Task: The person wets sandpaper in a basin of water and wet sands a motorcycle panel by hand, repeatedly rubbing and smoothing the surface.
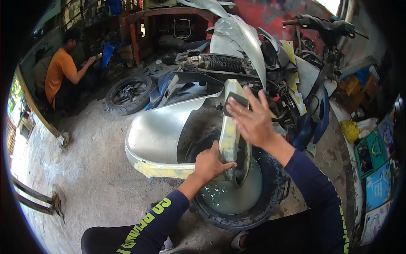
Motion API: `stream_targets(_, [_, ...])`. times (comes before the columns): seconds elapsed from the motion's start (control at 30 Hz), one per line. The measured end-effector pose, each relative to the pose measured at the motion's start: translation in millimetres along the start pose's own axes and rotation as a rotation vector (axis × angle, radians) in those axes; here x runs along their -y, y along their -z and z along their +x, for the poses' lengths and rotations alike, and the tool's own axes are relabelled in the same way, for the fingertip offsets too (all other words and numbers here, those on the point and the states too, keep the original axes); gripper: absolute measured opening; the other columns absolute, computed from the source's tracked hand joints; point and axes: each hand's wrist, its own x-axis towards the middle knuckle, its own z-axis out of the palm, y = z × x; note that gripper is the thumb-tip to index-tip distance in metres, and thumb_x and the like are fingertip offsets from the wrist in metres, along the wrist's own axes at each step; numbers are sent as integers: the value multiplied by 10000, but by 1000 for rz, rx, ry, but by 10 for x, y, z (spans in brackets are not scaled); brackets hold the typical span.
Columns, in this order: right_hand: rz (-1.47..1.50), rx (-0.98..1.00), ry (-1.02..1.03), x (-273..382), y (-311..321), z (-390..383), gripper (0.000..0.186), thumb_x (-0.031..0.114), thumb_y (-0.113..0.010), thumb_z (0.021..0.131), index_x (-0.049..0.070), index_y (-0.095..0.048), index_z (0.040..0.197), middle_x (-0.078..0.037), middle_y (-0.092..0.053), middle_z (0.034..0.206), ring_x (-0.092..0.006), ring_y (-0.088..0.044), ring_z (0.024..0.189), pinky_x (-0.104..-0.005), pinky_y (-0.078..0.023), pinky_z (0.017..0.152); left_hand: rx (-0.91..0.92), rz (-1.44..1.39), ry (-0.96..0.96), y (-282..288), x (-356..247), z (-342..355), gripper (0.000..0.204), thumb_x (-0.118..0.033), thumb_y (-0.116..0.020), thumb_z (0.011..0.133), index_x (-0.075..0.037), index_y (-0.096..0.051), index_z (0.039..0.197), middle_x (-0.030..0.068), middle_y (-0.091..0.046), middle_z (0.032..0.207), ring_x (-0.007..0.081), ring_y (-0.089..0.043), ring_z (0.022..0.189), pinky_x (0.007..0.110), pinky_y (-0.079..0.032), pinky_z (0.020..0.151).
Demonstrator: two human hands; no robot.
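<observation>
A curved silver motorcycle body panel point(158, 131) with patches of yellowish filler stands tilted over a black tub point(270, 203) of cloudy water. My left hand point(209, 163) grips the panel's narrow upright arm low down, thumb across its face. Higher on that same arm, my right hand point(256, 122) holds a dark flat sanding pad point(232, 103) against the surface, some of its fingers stretched upward. The pad lies partly hidden under the fingers. Part of the panel's lower end hangs inside the tub's rim, above the water.
Beyond the panel lies a partly stripped motorcycle point(220, 63) with handlebars point(325, 27) at right. A loose wheel point(129, 94) rests on the concrete floor. A person in an orange shirt point(61, 70) crouches at far left. Boxes point(378, 186) line the right side.
</observation>
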Motion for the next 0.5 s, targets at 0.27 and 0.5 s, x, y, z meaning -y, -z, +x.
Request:
stream_targets(0.27, [4, -43, -22, 31, -21, -146, 383, 233, -703, 848, 162, -743, 1222, 33, -637, 1403, -370, -453, 1420, -634, -216, 1183, 43, 32, 55, -49, -74, 32, 956, -564, -914, 621, 32, -485, 1233, 265, -720, 944, 425, -713, 942, 474, -569, 841])
stream_targets(0.5, [8, -15, 313, 213, -184, -385, 299, 273, -651, 875, 133, -757, 1116, -17, -658, 1319, -314, -497, 1383, -616, -284, 1163, -78, 64, -75, -182, 143, 28, 912, -550, -900, 650, 12, -540, 1272, 244, -723, 951, 419, -710, 914, 472, -562, 803])
